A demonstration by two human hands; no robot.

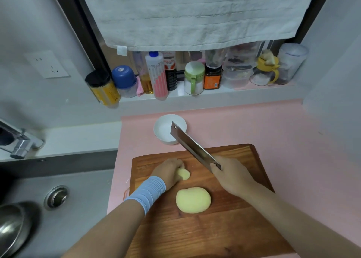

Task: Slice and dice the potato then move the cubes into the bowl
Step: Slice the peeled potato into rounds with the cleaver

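Observation:
A peeled potato half [193,200] lies flat on the wooden cutting board [224,228]. My left hand [169,171], with a blue wristband, grips a second potato piece [183,174] farther back on the board. My right hand [230,174] holds the handle of a cleaver [192,145]. Its blade is raised and points back-left over the white bowl [166,129], which stands empty on the pink mat beyond the board.
A sink [64,209] with a drain and a metal pot [11,228] lies to the left, a faucet [19,142] above it. Several bottles and jars [193,76] line the ledge behind. The pink mat [283,140] stretches to the right.

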